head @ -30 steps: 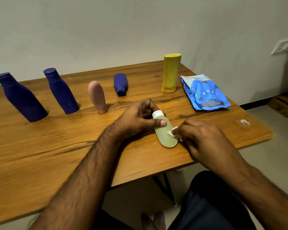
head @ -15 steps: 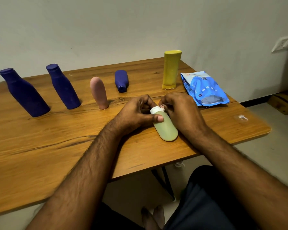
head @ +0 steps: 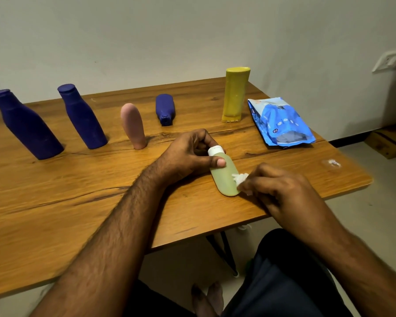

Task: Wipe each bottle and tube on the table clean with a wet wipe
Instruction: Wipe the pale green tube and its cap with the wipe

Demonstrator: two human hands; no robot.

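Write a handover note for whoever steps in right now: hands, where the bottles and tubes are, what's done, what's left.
Left hand grips the green bottle near its white cap, bottle lying on the table.
Right hand pinches the wet wipe against the bottle's lower side.
Standing behind: two dark blue bottles, pink tube, yellow tube. A small blue bottle lies flat.
Wipes pack at the right.
Done: the green bottle is mid-wipe; which others are clean cannot be told.
Left: finish it, then wipe any not yet done.
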